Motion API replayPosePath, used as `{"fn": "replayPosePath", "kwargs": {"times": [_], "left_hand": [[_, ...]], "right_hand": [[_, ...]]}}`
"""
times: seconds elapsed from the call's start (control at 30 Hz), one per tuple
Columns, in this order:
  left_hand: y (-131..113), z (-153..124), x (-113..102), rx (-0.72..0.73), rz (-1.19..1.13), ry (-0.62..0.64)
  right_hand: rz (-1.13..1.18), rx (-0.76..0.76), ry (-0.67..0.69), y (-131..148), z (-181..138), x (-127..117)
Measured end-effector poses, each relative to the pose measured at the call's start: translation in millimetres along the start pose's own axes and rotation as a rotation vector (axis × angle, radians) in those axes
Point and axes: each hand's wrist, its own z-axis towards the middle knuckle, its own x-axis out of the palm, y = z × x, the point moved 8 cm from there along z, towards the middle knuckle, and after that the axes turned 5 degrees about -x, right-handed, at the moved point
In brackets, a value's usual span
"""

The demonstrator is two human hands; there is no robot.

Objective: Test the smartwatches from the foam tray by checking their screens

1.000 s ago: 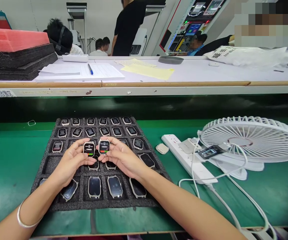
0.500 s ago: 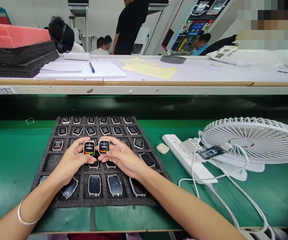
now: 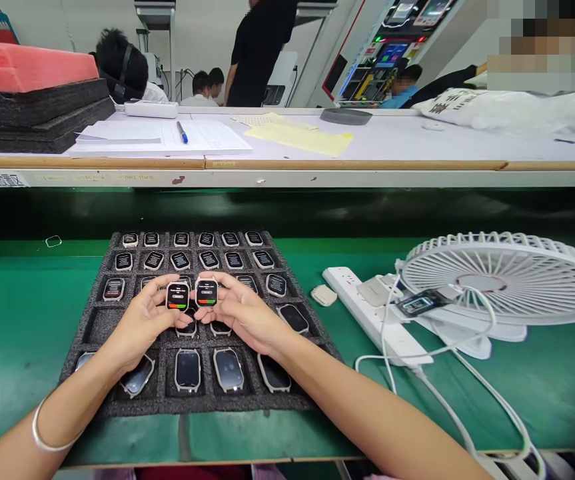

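My left hand pinches a smartwatch body between thumb and fingers, its lit screen facing me with text and a red and green bar. Close beside it, my right hand grips a second smartwatch body that shows a similar screen. Neither watch has a strap. Both are held above a dark foam tray with rows of pockets. Many pockets hold more watch bodies, such as a dark-screened one in the front row; those at the back show lit text. My hands and forearms hide part of the tray.
Right of the tray lie a small beige block, a white power strip with cables and a white fan. A shelf crosses behind, bearing foam sheets, papers and a pen. Several people are beyond it.
Both hands keep their hold on the two watches, nearly still. The whole view has shifted very slightly. The right-hand watch's screen bar shows less green than before.
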Motion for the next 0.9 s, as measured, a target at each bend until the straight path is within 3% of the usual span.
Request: {"fn": "replayPosePath", "kwargs": {"times": [0.9], "left_hand": [[-4.9,-2.9,1.5,0.023,-0.031,0.004]], "right_hand": [[-0.002,-0.029,0.024,3.8,0.0,1.7]]}}
